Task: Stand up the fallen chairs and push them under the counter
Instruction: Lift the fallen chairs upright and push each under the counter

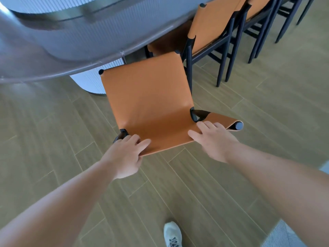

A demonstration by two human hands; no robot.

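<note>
An orange leather chair [147, 97] with a black frame stands upright on the wood floor, seen from above. Its seat front reaches the rim of the grey curved counter [53, 57]. My left hand [124, 155] grips the near left end of the backrest's top edge, fingers over the leather and thumb under it. My right hand [213, 141] holds the right part of the same edge, fingers curled over the top. Both of my arms are stretched forward.
A second orange chair [210, 27] stands tucked under the counter just right of mine, with a third chair [258, 8] and more black legs behind it. The counter's white fluted base [89, 82] is to the left. My shoe [172, 234] is below, and a pale rug [284, 236] lies at the lower right.
</note>
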